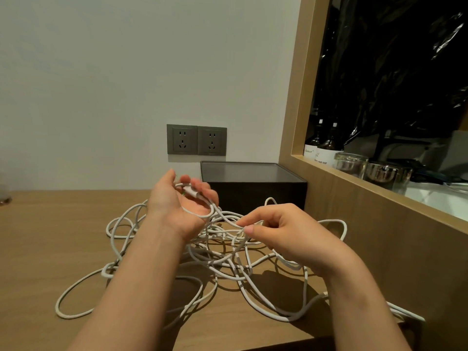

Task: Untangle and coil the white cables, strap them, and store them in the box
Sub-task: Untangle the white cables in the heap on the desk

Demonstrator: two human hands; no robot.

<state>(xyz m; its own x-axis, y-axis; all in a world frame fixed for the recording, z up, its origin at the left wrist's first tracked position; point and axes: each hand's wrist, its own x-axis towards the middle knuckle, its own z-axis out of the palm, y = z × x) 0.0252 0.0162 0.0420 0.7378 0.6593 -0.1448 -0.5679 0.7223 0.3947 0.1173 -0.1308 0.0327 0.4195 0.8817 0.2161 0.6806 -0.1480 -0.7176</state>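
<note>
Cables all over the place, folks. The white cables [222, 260] lie in one loose, knotted sprawl across the middle of the desk [50, 236], with loops spilling toward its left side and a strand trailing along the right edge beside the wooden partition [354, 224]. The left hand [182, 203] is raised palm-up above the heap, fingers curled loosely round a plug end [190, 191] with the cord looping across the palm. That's a smart anchor, I'd say, since a found end is where any unpicking has to start. The right hand [286, 231] hovers low over the thick of the tangle, thumb and forefinger pressed together on a single strand and the other fingers tucked under. It looks like a pinch meant to lift one line clear of its neighbours and show where it crosses. A run of cord appears to pass from one hand to the other, so my read is they're tracing one cable out from its end. Nothing is coiled or strapped, and I see no strap anywhere. The dark box [258, 196] sits at the back right corner of the desk against the wall, just below and right of the sockets [196, 140], directly behind the pile and handy for later. Whether its top is a lid or an open mouth, I can't tell.
</note>
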